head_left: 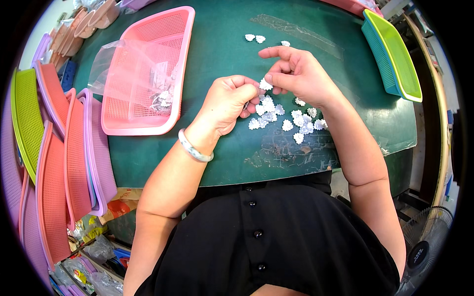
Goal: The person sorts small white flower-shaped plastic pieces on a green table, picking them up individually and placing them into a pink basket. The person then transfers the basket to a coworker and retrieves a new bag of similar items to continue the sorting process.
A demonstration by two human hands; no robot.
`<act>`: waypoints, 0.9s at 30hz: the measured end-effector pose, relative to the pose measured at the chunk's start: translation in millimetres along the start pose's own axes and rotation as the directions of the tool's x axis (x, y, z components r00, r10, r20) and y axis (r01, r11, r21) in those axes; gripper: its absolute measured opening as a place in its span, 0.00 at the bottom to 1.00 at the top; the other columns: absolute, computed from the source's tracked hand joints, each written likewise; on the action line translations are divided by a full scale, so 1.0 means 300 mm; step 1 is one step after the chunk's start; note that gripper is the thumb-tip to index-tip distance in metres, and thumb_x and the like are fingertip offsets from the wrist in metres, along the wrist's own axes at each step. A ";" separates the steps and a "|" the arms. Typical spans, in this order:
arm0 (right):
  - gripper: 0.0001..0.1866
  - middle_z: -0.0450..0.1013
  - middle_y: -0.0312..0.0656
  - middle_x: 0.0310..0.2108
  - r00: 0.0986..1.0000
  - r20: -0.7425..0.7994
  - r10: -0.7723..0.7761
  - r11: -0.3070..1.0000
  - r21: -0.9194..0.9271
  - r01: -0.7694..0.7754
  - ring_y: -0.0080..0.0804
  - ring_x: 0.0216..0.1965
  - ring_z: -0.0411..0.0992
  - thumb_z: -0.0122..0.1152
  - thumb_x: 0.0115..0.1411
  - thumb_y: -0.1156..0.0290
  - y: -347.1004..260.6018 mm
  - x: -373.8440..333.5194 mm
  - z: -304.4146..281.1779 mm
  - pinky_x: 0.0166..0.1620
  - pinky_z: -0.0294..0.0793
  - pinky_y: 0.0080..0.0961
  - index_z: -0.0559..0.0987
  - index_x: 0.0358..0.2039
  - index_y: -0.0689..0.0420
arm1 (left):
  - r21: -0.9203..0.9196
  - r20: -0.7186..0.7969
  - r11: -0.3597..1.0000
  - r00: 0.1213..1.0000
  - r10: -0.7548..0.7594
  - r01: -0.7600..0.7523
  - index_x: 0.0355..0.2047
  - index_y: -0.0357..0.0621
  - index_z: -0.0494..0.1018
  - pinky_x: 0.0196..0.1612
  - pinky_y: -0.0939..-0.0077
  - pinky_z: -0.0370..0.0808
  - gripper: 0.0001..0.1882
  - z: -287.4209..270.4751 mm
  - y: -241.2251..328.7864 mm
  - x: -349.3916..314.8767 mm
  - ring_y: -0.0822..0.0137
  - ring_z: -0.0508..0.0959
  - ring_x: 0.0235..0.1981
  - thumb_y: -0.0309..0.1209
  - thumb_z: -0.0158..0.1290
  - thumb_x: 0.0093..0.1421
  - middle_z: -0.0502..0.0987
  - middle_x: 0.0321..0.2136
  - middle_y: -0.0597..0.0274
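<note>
White piece broadside-up, long axis unclear

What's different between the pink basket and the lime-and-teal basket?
The pink basket is pink throughout; the lime-and-teal basket is lime inside, teal outside. The pink basket holds a clear plastic bag; none shows in the lime-and-teal basket. The pink basket looks wider here than the lime-and-teal basket. Both have perforated walls and a raised rim.
</note>
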State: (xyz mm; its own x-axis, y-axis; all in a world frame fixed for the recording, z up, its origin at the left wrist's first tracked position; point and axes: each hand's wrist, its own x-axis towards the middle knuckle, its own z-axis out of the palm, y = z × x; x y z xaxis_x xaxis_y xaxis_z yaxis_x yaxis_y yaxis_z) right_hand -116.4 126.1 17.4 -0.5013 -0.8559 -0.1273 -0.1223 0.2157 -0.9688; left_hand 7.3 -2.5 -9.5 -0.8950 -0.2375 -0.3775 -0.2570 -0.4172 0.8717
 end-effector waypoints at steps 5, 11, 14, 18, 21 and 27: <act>0.22 0.71 0.31 0.22 1.000 -0.016 0.004 1.000 -0.027 -0.005 0.16 0.22 0.68 0.57 0.52 0.77 0.005 0.004 -0.008 0.26 0.66 0.13 0.67 0.48 0.65 | -0.012 0.022 1.000 1.000 0.003 -0.003 0.27 0.37 0.72 0.16 0.88 0.58 0.04 -0.004 -0.003 0.000 0.78 0.67 0.16 0.25 0.49 0.52 0.71 0.18 0.65; 0.22 0.71 0.31 0.21 1.000 -0.030 0.008 0.999 -0.052 -0.010 0.16 0.22 0.68 0.57 0.52 0.77 0.001 0.003 -0.004 0.26 0.66 0.13 0.67 0.48 0.65 | -0.026 0.005 1.000 1.000 -0.004 0.004 0.26 0.37 0.72 0.16 0.88 0.58 0.04 -0.005 -0.001 0.003 0.78 0.67 0.16 0.25 0.49 0.52 0.71 0.18 0.65; 0.22 0.71 0.31 0.21 0.999 -0.035 -0.001 0.998 -0.070 -0.002 0.16 0.22 0.68 0.57 0.52 0.77 0.006 0.004 -0.006 0.26 0.66 0.13 0.67 0.48 0.65 | -0.033 0.013 0.999 1.000 0.002 -0.002 0.26 0.37 0.72 0.16 0.88 0.58 0.04 -0.005 -0.002 0.002 0.78 0.67 0.16 0.25 0.49 0.53 0.71 0.18 0.66; 0.22 0.70 0.31 0.21 0.999 -0.035 -0.001 0.997 -0.075 -0.002 0.16 0.22 0.68 0.57 0.52 0.77 0.007 0.004 -0.006 0.26 0.66 0.13 0.68 0.48 0.65 | -0.021 0.010 1.000 1.000 0.000 0.000 0.26 0.37 0.72 0.16 0.87 0.58 0.04 -0.006 -0.002 0.004 0.78 0.67 0.16 0.26 0.50 0.53 0.71 0.18 0.66; 0.21 0.70 0.31 0.21 1.000 -0.031 -0.001 0.998 -0.060 -0.001 0.16 0.22 0.68 0.57 0.52 0.77 0.005 0.004 -0.004 0.26 0.66 0.13 0.68 0.48 0.65 | -0.024 0.012 1.000 1.000 -0.002 0.003 0.26 0.38 0.71 0.16 0.87 0.58 0.04 -0.007 -0.001 0.004 0.78 0.67 0.16 0.26 0.50 0.53 0.71 0.18 0.66; 0.21 0.70 0.31 0.21 1.000 -0.014 0.002 0.999 -0.043 -0.003 0.16 0.21 0.68 0.56 0.52 0.77 0.007 0.007 -0.002 0.25 0.66 0.13 0.68 0.48 0.65 | -0.017 -0.004 1.000 1.000 0.012 -0.012 0.26 0.40 0.70 0.16 0.87 0.58 0.03 -0.005 -0.003 0.003 0.78 0.67 0.17 0.26 0.50 0.53 0.70 0.19 0.66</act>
State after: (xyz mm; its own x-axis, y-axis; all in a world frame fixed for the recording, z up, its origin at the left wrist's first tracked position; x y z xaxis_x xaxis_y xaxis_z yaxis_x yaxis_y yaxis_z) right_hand -118.3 125.1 15.2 -0.5135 -0.8487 -0.1263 -0.1581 0.2383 -0.9583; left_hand 7.3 -3.6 -11.1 -0.8964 -0.2464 -0.3685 -0.2398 -0.4295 0.8706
